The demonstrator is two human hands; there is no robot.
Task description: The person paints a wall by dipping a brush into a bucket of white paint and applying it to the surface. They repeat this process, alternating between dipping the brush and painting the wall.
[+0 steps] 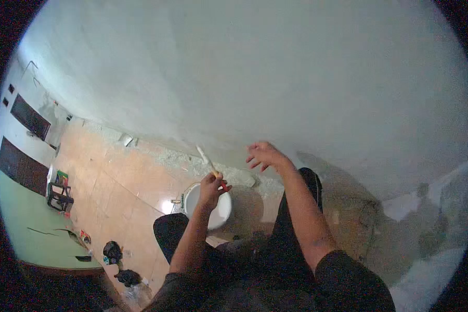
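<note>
No readable text, labels, brand names, numbers or signs appear anywhere in this view. The small green and red package [62,178] on the tiled floor at the left is too small and blurred for any print to be made out, and the white round plastic bucket [221,210] shows no lettering.

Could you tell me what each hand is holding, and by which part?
The left hand holds a paintbrush by its handle; the right hand holds nothing.
</note>
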